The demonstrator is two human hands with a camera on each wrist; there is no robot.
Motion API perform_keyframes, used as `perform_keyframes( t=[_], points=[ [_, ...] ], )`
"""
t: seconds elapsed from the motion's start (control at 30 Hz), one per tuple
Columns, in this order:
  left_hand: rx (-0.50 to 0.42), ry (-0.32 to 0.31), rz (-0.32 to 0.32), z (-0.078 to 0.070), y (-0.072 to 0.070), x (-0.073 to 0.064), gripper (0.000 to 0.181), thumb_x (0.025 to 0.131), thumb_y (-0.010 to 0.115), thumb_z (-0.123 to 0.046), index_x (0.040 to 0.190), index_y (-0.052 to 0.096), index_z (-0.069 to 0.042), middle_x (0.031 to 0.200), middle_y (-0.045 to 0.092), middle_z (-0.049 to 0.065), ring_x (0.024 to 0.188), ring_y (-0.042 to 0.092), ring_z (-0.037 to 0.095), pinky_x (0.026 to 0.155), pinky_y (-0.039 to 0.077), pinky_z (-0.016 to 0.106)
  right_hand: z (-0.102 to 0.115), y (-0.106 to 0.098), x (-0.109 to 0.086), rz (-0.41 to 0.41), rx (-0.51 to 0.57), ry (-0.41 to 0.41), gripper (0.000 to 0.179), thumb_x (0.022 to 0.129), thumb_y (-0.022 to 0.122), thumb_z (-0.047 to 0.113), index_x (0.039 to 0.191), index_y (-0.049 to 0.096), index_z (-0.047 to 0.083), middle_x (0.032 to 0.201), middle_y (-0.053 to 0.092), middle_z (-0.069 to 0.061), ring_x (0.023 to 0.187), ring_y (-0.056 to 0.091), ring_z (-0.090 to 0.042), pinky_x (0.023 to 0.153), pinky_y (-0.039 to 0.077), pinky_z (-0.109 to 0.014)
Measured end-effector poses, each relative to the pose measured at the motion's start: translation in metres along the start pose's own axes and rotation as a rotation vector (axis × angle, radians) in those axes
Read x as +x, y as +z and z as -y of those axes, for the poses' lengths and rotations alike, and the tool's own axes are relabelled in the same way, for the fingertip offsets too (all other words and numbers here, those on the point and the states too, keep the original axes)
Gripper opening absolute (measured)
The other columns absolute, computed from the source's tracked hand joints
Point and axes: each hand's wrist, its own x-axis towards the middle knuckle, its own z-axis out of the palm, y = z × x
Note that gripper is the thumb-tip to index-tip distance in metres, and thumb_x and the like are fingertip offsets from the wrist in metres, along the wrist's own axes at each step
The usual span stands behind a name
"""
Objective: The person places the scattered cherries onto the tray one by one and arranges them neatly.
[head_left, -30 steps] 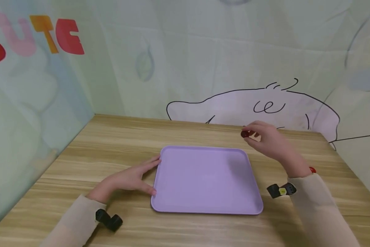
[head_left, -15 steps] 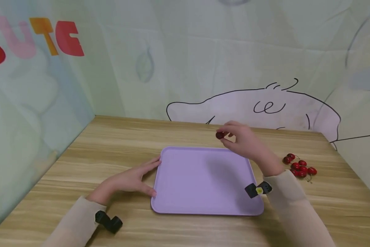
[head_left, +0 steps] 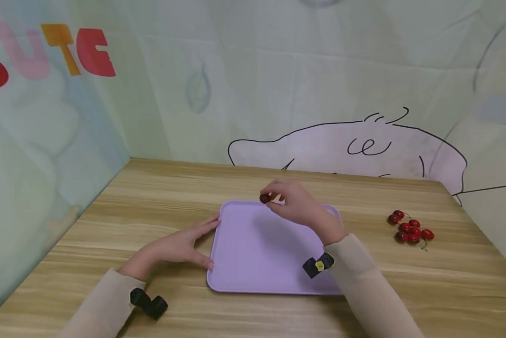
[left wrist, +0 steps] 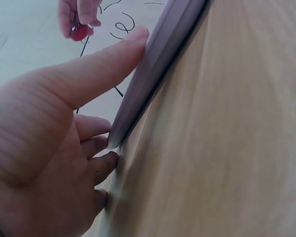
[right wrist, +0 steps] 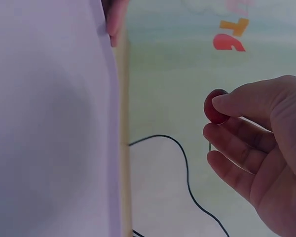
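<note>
In the head view a dark red cherry [head_left: 264, 198] is pinched between the thumb and fingertips of my right hand [head_left: 293, 202]. That hand is above the far part of a flat lilac tray [head_left: 236, 263], and its shadow falls on the tray. The right wrist view shows the cherry [right wrist: 216, 106] with the other fingers loosely bent below it. My left hand [head_left: 179, 244] lies at the tray's left edge with fingers spread. Seen from the left wrist, the thumb [left wrist: 108, 66] touches the tray's rim [left wrist: 153, 69], and the fingertips are by its far corner.
Several red cherries [head_left: 413, 231] with thin stems lie in a cluster on the wooden table [head_left: 456, 281], right of the tray. A printed cloth backdrop [head_left: 261, 94] stands along the table's far and left edges.
My right hand has carried the cherry leftward from beyond the tray's right corner to above its far part, bringing the cherry cluster into view. The left hand has stayed at the tray.
</note>
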Motion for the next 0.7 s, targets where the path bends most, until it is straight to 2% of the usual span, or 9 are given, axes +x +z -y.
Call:
perform_keyframes(
  t=[0.17, 0.37, 0.7],
  points=[
    [0.007, 0.002, -0.002, 0.001, 0.000, 0.000, 0.105, 0.075, 0.081, -0.041, 0.153, 0.022, -0.003, 0.162, 0.008, 0.014, 0.146, 0.007, 0.040, 0.114, 0.013, 0.061, 0.001, 0.020, 0.009, 0.029, 0.065, 0.016, 0.025, 0.086, 0.067, 0.001, 0.111, 0.068, -0.001, 0.104, 0.068, -0.008, 0.092, 0.065, -0.020, 0.075, 0.055, -0.033],
    [0.005, 0.011, -0.004, 0.001, 0.000, -0.001, 0.104, 0.075, 0.081, -0.041, 0.152, 0.023, -0.002, 0.161, 0.009, 0.015, 0.146, 0.008, 0.041, 0.114, 0.013, 0.061, 0.002, 0.042, 0.018, 0.060, 0.062, -0.011, 0.025, 0.086, 0.067, 0.000, 0.110, 0.068, -0.001, 0.103, 0.068, -0.010, 0.091, 0.066, -0.020, 0.074, 0.055, -0.026],
    [0.000, 0.023, -0.009, 0.001, -0.001, -0.001, 0.103, 0.075, 0.082, -0.039, 0.152, 0.025, -0.001, 0.161, 0.010, 0.016, 0.146, 0.008, 0.040, 0.114, 0.013, 0.061, -0.001, 0.067, 0.028, 0.144, 0.074, 0.021, 0.024, 0.086, 0.066, -0.002, 0.109, 0.069, 0.000, 0.102, 0.069, -0.010, 0.093, 0.065, -0.022, 0.078, 0.052, -0.022]
  ],
)
